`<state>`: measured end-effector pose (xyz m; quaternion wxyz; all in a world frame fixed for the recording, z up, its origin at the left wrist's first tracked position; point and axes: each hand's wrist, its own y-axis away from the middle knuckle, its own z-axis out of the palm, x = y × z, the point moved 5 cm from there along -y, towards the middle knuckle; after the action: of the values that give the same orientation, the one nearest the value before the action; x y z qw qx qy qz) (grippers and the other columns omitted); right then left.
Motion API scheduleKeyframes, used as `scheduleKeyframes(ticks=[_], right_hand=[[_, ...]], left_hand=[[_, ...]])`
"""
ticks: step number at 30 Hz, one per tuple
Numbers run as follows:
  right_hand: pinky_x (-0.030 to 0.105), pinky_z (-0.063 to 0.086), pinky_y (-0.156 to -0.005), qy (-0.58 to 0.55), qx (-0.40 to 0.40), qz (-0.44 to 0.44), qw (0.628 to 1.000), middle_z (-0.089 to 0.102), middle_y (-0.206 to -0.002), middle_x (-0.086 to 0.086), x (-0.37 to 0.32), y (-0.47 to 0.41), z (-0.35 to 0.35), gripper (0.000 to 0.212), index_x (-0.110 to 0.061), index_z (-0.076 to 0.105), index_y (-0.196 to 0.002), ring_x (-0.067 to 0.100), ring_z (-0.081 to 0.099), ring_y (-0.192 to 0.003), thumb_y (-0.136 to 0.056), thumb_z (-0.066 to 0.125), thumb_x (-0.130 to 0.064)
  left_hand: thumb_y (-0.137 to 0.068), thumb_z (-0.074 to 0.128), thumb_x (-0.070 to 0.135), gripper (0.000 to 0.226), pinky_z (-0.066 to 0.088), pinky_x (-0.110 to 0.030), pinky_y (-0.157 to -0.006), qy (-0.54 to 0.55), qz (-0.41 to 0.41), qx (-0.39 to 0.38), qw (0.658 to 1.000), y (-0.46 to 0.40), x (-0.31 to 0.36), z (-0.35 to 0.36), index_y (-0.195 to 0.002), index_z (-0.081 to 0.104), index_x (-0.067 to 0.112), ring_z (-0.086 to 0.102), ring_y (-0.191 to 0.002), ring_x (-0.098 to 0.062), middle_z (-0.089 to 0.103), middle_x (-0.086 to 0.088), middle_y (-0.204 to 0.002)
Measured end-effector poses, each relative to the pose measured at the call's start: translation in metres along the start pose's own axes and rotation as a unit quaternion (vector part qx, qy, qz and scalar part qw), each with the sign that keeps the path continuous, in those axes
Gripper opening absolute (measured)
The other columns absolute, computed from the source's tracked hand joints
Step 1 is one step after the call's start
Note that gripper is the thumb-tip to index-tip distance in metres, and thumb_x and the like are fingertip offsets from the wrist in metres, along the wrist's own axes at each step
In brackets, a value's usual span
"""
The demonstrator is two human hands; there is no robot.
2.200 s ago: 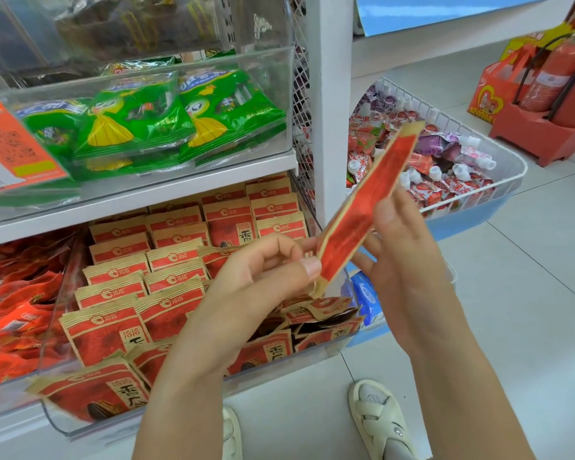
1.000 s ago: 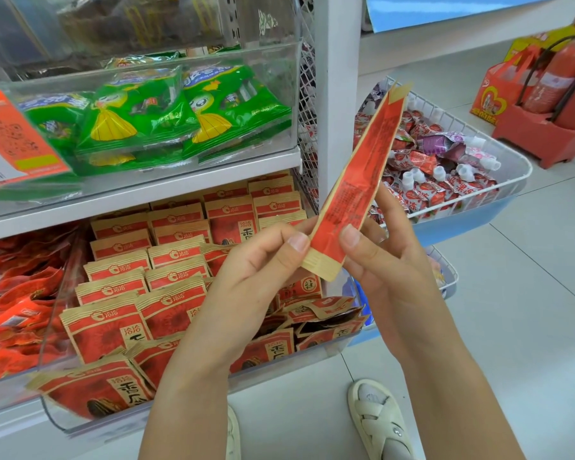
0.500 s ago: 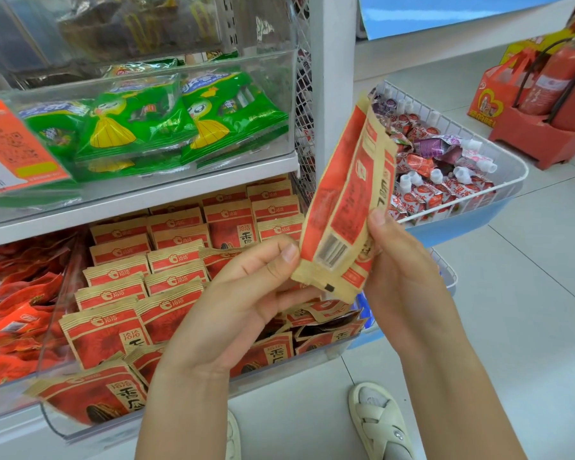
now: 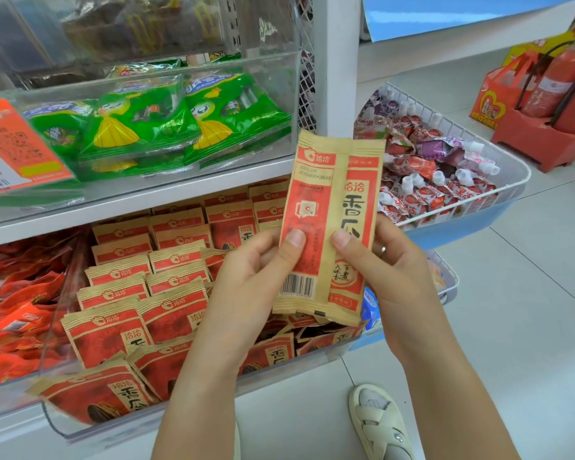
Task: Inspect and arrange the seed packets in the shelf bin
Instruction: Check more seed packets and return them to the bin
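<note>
I hold one tan and red seed packet (image 4: 329, 224) upright in front of the shelf, its back with a barcode facing me. My left hand (image 4: 253, 280) pinches its lower left part with the thumb on the front. My right hand (image 4: 392, 277) pinches the lower right edge the same way. Below and behind them, a clear shelf bin (image 4: 60, 423) holds several rows of matching seed packets (image 4: 170, 287); the front ones lie tilted.
Green snack bags (image 4: 166, 124) fill a clear bin on the shelf above. Red packets (image 4: 10, 313) lie in the bin to the left. A white wire basket (image 4: 512, 167) of small pouches stands right of the shelf post (image 4: 336, 61). My sandal (image 4: 379, 423) is on the tiled floor.
The packet has turned from edge-on to flat, its back now facing me. Both hands shifted their grip to its lower part.
</note>
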<state>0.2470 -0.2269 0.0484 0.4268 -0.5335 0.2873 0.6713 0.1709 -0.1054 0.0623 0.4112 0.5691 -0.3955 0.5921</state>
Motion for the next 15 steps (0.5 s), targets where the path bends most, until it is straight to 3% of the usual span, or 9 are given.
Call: scheduleKeyframes(ticks=[2,5,7,9,12,13,15], right_hand=[[0.025,0.058,-0.071,-0.025,0.01,0.015,1.0,0.077,-0.093,0.001,0.0,0.0,0.0,0.017,-0.023,0.073,-0.096,0.013,0.072,-0.081,-0.082,0.069,-0.033],[0.033,0.057,-0.072,-0.035,0.043,0.023,0.998,0.075,-0.088,0.001,0.0,-0.001,-0.005,0.023,-0.027,0.076,-0.09,0.016,0.07,-0.077,-0.085,0.06,-0.043],[0.037,0.056,-0.076,-0.032,0.049,0.015,0.998,0.074,-0.089,0.002,-0.002,0.0,-0.004,0.025,-0.029,0.076,-0.091,0.018,0.069,-0.079,-0.084,0.057,-0.042],[0.033,0.056,-0.073,-0.028,0.047,0.002,0.999,0.074,-0.087,0.0,-0.004,0.001,-0.002,0.019,-0.031,0.076,-0.089,0.015,0.068,-0.077,-0.086,0.059,-0.039],[0.025,0.056,-0.066,-0.028,0.015,-0.003,0.999,0.073,-0.085,-0.001,-0.005,0.003,0.007,0.016,-0.031,0.076,-0.09,0.011,0.067,-0.074,-0.088,0.061,-0.035],[0.025,0.056,-0.067,-0.033,0.0,-0.001,0.999,0.073,-0.086,0.001,-0.005,0.003,0.01,0.018,-0.03,0.076,-0.092,0.013,0.067,-0.076,-0.088,0.059,-0.034],[0.028,0.056,-0.07,-0.043,-0.016,-0.002,0.999,0.072,-0.086,0.003,-0.004,0.004,0.016,0.021,-0.03,0.076,-0.092,0.015,0.066,-0.078,-0.087,0.056,-0.032]], left_hand=[[-0.089,0.052,0.035,0.036,0.057,-0.02,-0.075,-0.004,-0.007,-0.002,1.0,0.0,0.0,0.0,-0.109,0.069,0.012,0.074,-0.087,-0.015,0.077,-0.002,-0.094],[-0.088,0.054,0.034,0.031,0.056,-0.019,-0.07,-0.014,-0.011,-0.002,1.0,0.003,0.001,0.002,-0.105,0.07,0.013,0.074,-0.083,-0.013,0.077,0.0,-0.092],[-0.089,0.062,0.028,0.024,0.055,-0.017,-0.072,-0.055,0.04,0.054,0.996,0.002,0.004,0.001,-0.113,0.065,0.026,0.071,-0.091,-0.005,0.074,0.01,-0.103],[-0.09,0.068,0.021,0.029,0.055,-0.019,-0.078,-0.115,0.121,0.123,0.978,0.001,0.011,-0.002,-0.113,0.06,0.037,0.065,-0.103,0.001,0.067,0.018,-0.115],[-0.086,0.069,0.032,0.02,0.051,-0.028,-0.095,-0.201,0.19,0.169,0.946,-0.002,0.019,0.001,-0.105,0.065,0.036,0.056,-0.117,0.002,0.057,0.019,-0.124],[-0.083,0.068,0.037,0.02,0.045,-0.021,-0.099,-0.227,0.199,0.186,0.935,-0.004,0.022,0.002,-0.103,0.065,0.035,0.052,-0.117,0.008,0.055,0.017,-0.124],[-0.079,0.067,0.047,0.025,0.034,-0.004,-0.094,-0.269,0.204,0.212,0.917,-0.01,0.028,0.004,-0.099,0.065,0.032,0.047,-0.111,0.017,0.056,0.014,-0.118]])
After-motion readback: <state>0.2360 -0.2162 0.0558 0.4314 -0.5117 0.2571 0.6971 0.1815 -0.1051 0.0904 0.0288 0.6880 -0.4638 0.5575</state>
